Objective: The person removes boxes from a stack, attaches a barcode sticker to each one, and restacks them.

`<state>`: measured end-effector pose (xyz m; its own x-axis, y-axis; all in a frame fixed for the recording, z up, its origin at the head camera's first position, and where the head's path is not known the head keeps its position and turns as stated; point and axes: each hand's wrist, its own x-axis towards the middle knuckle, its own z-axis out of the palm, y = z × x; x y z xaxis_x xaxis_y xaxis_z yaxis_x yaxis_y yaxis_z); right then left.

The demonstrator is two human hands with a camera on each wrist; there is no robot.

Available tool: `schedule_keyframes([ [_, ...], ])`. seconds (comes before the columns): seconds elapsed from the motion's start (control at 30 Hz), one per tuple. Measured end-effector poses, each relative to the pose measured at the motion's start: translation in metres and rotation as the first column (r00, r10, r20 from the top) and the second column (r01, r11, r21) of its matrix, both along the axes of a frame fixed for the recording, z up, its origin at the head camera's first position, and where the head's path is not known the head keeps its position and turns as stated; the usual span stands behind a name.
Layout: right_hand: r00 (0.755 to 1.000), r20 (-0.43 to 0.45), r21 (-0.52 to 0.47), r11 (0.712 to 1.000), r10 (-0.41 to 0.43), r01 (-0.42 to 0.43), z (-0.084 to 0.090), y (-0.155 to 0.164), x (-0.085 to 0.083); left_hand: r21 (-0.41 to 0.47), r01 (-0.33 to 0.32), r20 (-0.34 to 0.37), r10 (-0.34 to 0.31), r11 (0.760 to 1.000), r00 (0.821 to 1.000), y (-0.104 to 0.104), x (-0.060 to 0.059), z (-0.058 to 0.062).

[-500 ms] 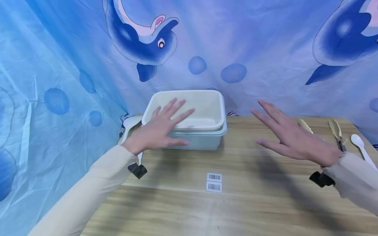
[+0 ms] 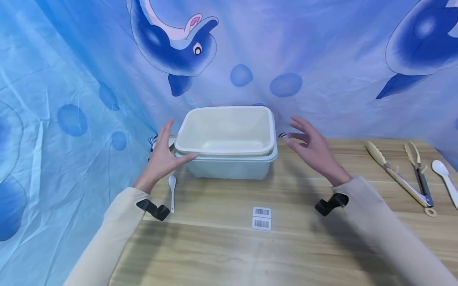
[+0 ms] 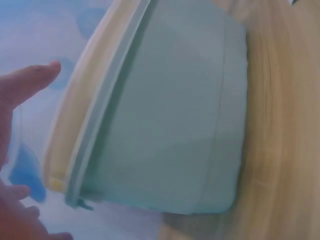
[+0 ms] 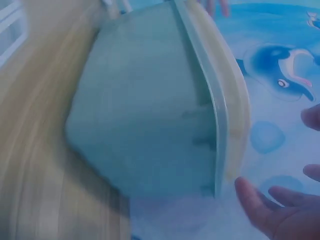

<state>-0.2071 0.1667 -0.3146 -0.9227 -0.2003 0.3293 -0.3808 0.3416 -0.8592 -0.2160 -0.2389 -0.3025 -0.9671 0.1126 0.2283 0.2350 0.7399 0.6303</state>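
I see a pale green tub [image 2: 229, 167] at the back of the table [image 2: 222, 254], against the backdrop, with a cream tray [image 2: 225, 129] nested in its top so the two rims stack. The tray is hollow, and I see nothing in it. My left hand [image 2: 161, 157] is at the tub's left end, fingers spread and relaxed, thumb lying along the front corner of the rim; whether the fingers touch the tub I cannot tell. My right hand [image 2: 311, 147] hovers just beside the right end, fingers loose and apart, holding nothing. Both wrist views are blurred: they show the green wall [image 3: 170, 115] and the cream rim [image 4: 235, 95] close up, with fingertips near the edge.

The table is light wood grain. Behind and to the left hangs a blue cloth [image 2: 71, 59] printed with dolphins and bubbles.

A small white spoon [image 2: 172, 186] lies just in front of the tub's left corner, near my left wrist. Two barcode labels [image 2: 261, 217] sit in front of the tub. Well to the right lie two tongs [image 2: 400, 176] and a larger white spoon [image 2: 445, 176]. Nothing stands between my hands and the tub.
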Motion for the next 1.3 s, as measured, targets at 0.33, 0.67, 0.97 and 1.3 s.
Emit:
schedule_keyframes([
  [0.33, 0.971, 0.086, 0.024, 0.975, -0.222, 0.22, 0.001, -0.049, -0.029, 0.389, -0.043, 0.189, -0.034, 0.92, 0.981, 0.0, -0.02, -0.025],
  [0.67, 0.972, -0.02, 0.262, 0.937, -0.232, 0.229, 0.003, -0.059, -0.047, 0.424, -0.056, 0.173, -0.02, 0.904, 0.985, -0.004, -0.025, -0.045],
  [0.97, 0.948, 0.061, 0.17, 0.939, -0.313, 0.299, -0.003, -0.058, -0.05, 0.375, -0.064, 0.118, 0.021, 0.925, 0.993, -0.002, -0.028, -0.058],
  [1.3, 0.905, 0.297, -0.014, 0.946, -0.306, 0.324, 0.01, -0.061, -0.062, 0.349, -0.08, 0.126, 0.038, 0.934, 0.991, -0.004, -0.027, -0.057],
])
